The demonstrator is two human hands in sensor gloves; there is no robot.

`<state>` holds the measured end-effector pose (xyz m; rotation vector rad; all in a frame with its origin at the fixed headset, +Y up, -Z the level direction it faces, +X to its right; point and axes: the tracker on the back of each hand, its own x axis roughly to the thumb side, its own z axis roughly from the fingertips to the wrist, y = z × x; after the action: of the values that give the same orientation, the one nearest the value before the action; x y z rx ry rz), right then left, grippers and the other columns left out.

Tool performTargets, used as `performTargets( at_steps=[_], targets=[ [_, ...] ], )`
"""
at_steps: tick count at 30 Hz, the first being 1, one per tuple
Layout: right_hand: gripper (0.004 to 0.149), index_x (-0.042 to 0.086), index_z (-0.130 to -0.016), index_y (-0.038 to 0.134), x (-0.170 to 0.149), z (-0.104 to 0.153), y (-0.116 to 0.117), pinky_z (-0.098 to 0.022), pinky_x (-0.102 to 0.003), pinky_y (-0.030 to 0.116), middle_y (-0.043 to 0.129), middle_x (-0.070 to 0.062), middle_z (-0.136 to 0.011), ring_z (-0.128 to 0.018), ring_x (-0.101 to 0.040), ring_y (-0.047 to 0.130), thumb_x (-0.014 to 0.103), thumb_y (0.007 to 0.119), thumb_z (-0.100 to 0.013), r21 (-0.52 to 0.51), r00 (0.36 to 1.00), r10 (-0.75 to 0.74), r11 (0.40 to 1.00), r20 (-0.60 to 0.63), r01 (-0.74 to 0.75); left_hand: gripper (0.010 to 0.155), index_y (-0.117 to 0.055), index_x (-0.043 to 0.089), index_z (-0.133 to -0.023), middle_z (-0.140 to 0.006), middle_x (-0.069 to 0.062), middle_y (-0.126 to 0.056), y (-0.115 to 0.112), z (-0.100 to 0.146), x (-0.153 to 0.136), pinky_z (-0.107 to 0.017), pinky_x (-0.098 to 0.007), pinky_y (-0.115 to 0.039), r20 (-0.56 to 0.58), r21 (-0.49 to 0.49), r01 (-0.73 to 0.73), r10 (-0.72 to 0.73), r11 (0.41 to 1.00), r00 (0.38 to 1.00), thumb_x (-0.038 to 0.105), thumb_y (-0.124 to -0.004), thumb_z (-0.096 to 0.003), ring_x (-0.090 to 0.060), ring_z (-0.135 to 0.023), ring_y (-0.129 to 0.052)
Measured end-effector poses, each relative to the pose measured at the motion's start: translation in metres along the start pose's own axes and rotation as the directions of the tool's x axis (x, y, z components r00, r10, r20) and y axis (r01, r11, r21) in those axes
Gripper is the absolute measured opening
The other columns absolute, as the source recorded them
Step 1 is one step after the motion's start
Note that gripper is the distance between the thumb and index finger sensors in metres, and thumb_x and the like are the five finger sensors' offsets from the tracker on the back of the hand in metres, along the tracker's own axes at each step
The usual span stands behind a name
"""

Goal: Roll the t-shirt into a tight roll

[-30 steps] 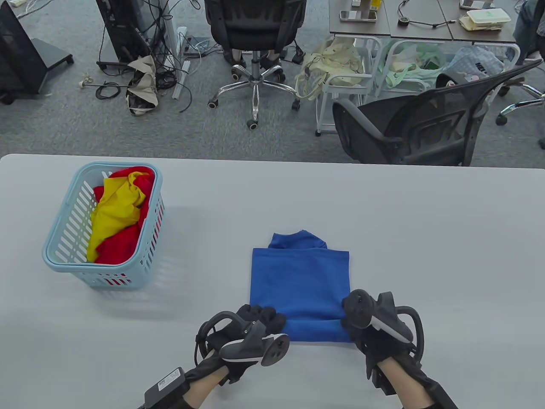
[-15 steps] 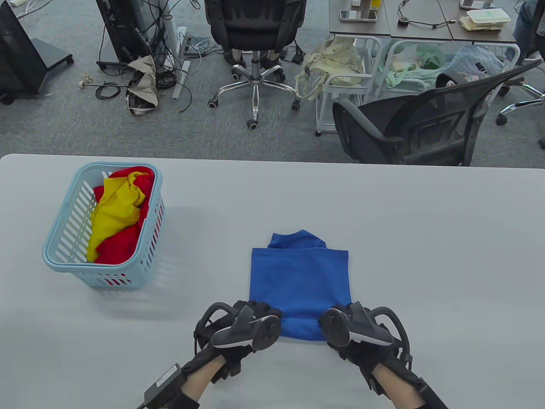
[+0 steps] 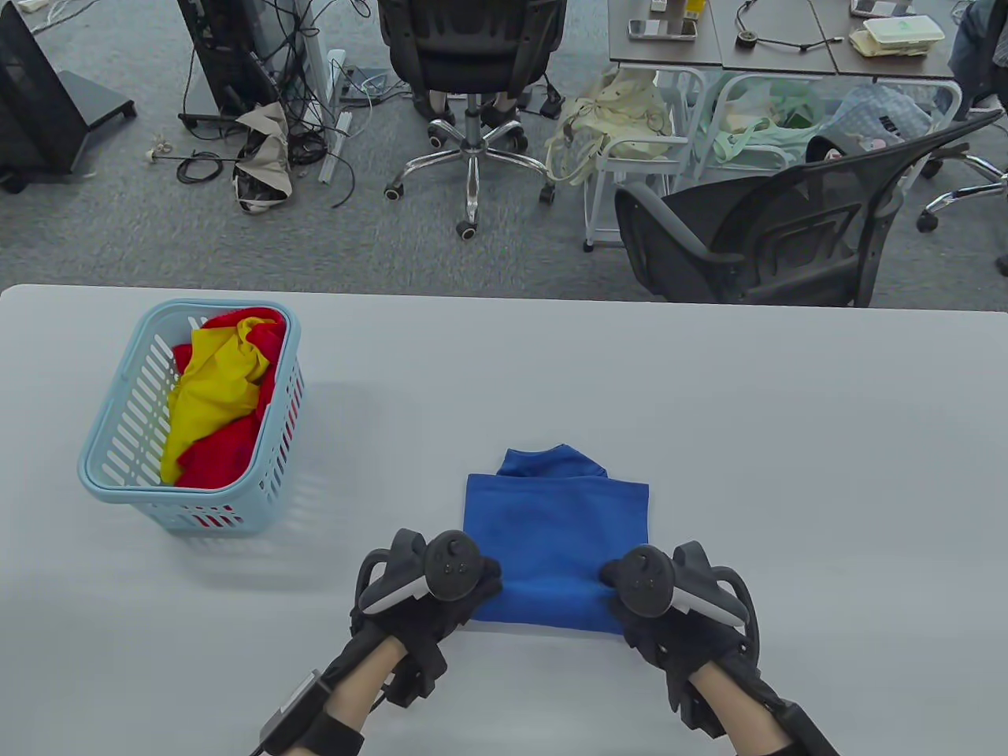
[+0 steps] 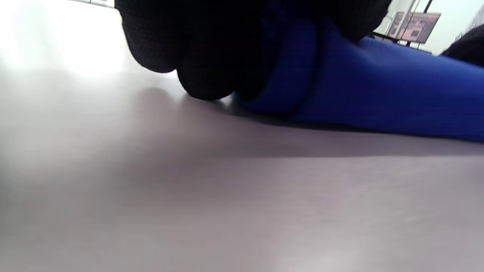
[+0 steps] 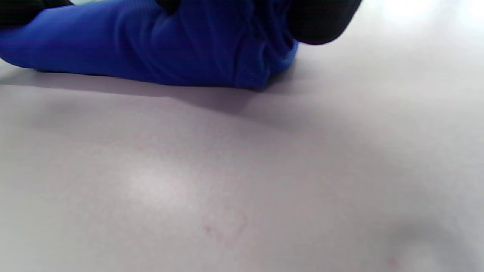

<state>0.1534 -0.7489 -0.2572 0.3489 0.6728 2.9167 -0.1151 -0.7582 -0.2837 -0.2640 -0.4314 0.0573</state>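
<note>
My left hand [image 3: 429, 587] and right hand [image 3: 661, 602] each grip an end of the rolled near edge of the blue t-shirt [image 3: 555, 528], fingers [image 4: 204, 56] curled over the cloth and touching the table [image 3: 787, 441]. Since half a second ago the roll has grown thicker, both hands have tipped forward over it, and the shirt's far edge has slid nearer me. The shirt lies well to the right of the basket [image 3: 106, 457], whose red and yellow clothes [image 3: 216, 394] are unchanged.
</note>
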Motion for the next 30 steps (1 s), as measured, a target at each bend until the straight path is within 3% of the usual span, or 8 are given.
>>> performTargets(
  at_steps=[6,9,11,13,16,20,24,30],
  targets=[
    [0.062,0.012,-0.115,0.037,-0.003,-0.003,0.0,-0.063,-0.047,0.069,0.052,-0.015,-0.109,-0.079,-0.019,0.081,0.041,0.062,-0.066,-0.017,0.999,-0.014,1.0,-0.05,0.013,0.053,-0.067,0.03,-0.105,-0.102,-0.001,-0.078,0.01,0.012,0.007,-0.076,-0.054,-0.067,-0.079,0.101,0.17,-0.162,0.98,0.984,0.049,-0.07,-0.0549,-0.025,-0.091,-0.081],
    [0.063,0.012,-0.115,0.037,-0.003,-0.002,0.001,-0.063,-0.048,0.068,0.052,-0.015,-0.109,-0.08,-0.02,0.081,0.042,0.063,-0.066,-0.022,0.998,-0.015,1.0,-0.061,0.014,0.055,-0.065,0.033,-0.106,-0.103,0.003,-0.079,0.014,0.024,0.028,-0.076,-0.051,-0.069,0.029,0.162,0.239,-0.247,0.957,0.969,0.05,-0.069,-0.0544,-0.022,-0.092,-0.083],
    [0.063,0.013,-0.115,0.038,-0.004,-0.002,0.0,-0.064,-0.049,0.068,0.052,-0.015,-0.109,-0.081,-0.021,0.081,0.044,0.063,-0.066,-0.029,0.997,-0.011,1.0,-0.072,0.009,0.058,-0.063,0.034,-0.108,-0.107,0.001,-0.078,0.007,0.023,0.041,-0.075,-0.051,-0.07,0.171,0.112,0.139,-0.157,0.984,0.973,0.053,-0.07,-0.0528,-0.024,-0.094,-0.083],
    [0.062,0.015,-0.115,0.043,-0.004,0.002,-0.001,-0.064,-0.051,0.066,0.052,-0.018,-0.108,-0.083,-0.026,0.079,0.046,0.064,-0.065,-0.032,0.997,-0.005,0.999,-0.079,0.002,0.062,-0.061,0.034,-0.109,-0.11,-0.003,-0.075,-0.005,0.02,0.051,-0.076,-0.053,-0.068,0.189,0.048,0.146,-0.153,0.988,0.97,0.052,-0.073,-0.051,-0.028,-0.096,-0.08],
    [0.067,0.015,-0.115,0.046,-0.004,0.015,-0.009,-0.065,-0.055,0.063,0.05,-0.02,-0.109,-0.087,-0.032,0.075,0.052,0.067,-0.062,-0.123,0.983,0.103,0.985,-0.151,-0.122,0.064,-0.055,0.039,-0.11,-0.11,0.004,-0.073,-0.005,0.016,0.054,-0.076,-0.047,-0.073,0.161,0.095,0.346,-0.357,0.933,0.92,0.055,-0.072,-0.0505,-0.019,-0.095,-0.083],
    [0.059,0.022,-0.112,0.052,-0.004,0.034,-0.027,-0.067,-0.056,0.061,0.051,-0.017,-0.11,-0.089,-0.033,0.074,0.041,0.075,-0.061,-0.263,0.936,0.225,0.918,-0.272,-0.297,0.069,-0.054,0.037,-0.111,-0.113,0.001,-0.068,-0.009,0.013,0.045,-0.078,-0.049,-0.069,0.192,0.05,0.212,-0.217,0.976,0.957,0.057,-0.076,-0.0485,-0.024,-0.098,-0.079],
    [0.052,0.027,-0.108,0.061,0.004,0.032,-0.021,-0.07,-0.056,0.057,0.055,-0.01,-0.112,-0.095,-0.033,0.07,0.04,0.077,-0.06,-0.14,0.98,0.146,0.982,0.132,-0.127,0.069,-0.053,0.038,-0.111,-0.114,0.001,-0.067,-0.009,0.012,0.042,-0.078,-0.05,-0.069,0.191,0.041,0.196,-0.201,0.98,0.961,0.056,-0.077,-0.0485,-0.024,-0.098,-0.078],
    [0.07,0.027,-0.112,0.043,0.022,0.016,0.006,-0.072,-0.056,0.055,0.046,-0.005,-0.116,-0.103,-0.034,0.061,0.044,0.082,-0.057,-0.082,0.908,0.412,0.91,0.079,-0.406,0.067,-0.049,0.041,-0.112,-0.114,-0.001,-0.066,-0.013,0.009,0.044,-0.078,-0.051,-0.069,0.144,0.052,0.289,-0.293,0.956,0.945,0.051,-0.076,-0.0511,-0.023,-0.099,-0.077]
  ],
)
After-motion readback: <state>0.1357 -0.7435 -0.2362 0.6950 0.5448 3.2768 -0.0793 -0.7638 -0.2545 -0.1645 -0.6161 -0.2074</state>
